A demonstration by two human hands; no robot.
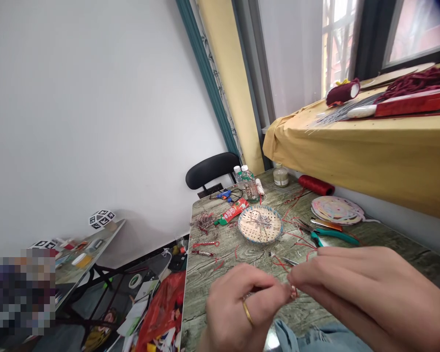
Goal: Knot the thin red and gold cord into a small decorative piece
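Piece [294, 292]: small and reddish, between the fingertips of the two hands, over the near part of the table [200, 293]; its details are blurred.
Left hand [242, 305]: thumb and forefinger pinched on the piece; a gold-coloured ring [248, 313] circles one finger.
Right hand [374, 288]: fingers bent together, tips meeting the piece beside the left hand's; cannot tell how firmly they grip, since the back of the hand hides it.
Denim [326, 337]: below and between the wrists.
Pointed metal tool [289, 262]: just beyond the right fingertips, partly covered by that hand.
Pliers [339, 236]: just beyond the right hand, green handles spread.
Woven tray [245, 222]: ahead of both hands, round, blue-edged, with a bundle of thin strands [261, 221] lying on it.
Two short cords [205, 244]: ahead and to the left of the left hand, near each other.
Red and green packet [234, 211]: beyond the left hand, next to the tray.
Red spool [317, 185]: farther out past the pliers.
Bottles [250, 187]: upright beyond the tray, well away from the hands.
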